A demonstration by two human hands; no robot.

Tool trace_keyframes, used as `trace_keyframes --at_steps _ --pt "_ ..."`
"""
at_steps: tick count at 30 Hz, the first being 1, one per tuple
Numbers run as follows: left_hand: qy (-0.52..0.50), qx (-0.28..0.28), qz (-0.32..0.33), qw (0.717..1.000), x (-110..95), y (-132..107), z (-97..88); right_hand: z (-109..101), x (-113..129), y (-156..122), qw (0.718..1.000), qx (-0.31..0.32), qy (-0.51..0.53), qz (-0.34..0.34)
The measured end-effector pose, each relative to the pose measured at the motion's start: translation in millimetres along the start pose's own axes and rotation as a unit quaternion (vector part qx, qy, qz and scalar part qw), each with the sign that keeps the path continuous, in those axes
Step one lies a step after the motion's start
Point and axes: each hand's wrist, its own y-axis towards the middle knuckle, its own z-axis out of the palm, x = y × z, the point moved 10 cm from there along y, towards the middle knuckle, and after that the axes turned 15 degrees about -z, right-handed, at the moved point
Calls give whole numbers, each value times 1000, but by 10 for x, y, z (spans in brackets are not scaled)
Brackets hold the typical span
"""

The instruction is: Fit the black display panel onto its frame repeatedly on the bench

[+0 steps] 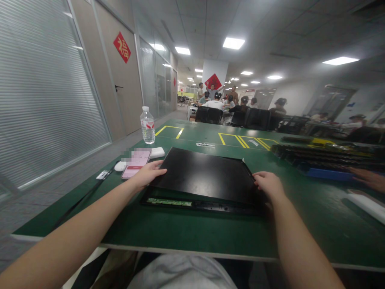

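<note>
A flat black display panel [207, 172] lies in front of me on the green table. Along its near side a black frame strip shows, with a narrow green circuit board [170, 202] at the left part of it. My left hand [148, 175] grips the panel's left edge, thumb on top and the other fingers partly hidden. At the opposite edge, my right hand [268, 185] is closed on the panel's side with fingers bent. The panel's near edge looks a little apart from the frame strip.
Left of the panel are a phone [136, 162], a white mouse-like object [120, 166], a white case [157, 152] and a water bottle [147, 126]. To the right, black parts [313, 156] are stacked by a blue tray [327, 173], near another person's hand [368, 178].
</note>
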Motion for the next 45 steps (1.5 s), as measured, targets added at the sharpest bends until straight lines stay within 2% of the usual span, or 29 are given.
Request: trace_keyframes --at_steps 12,33,45 --pt "10 23 22 999 12 51 32 -18 29 -28 1000 -3 17 2" --pt "61 -36 19 997 -37 -47 12 -6 5 -3 1000 -2 17 -7" --pt "69 -30 14 997 -19 -8 18 -34 57 -48 1000 -1 15 0"
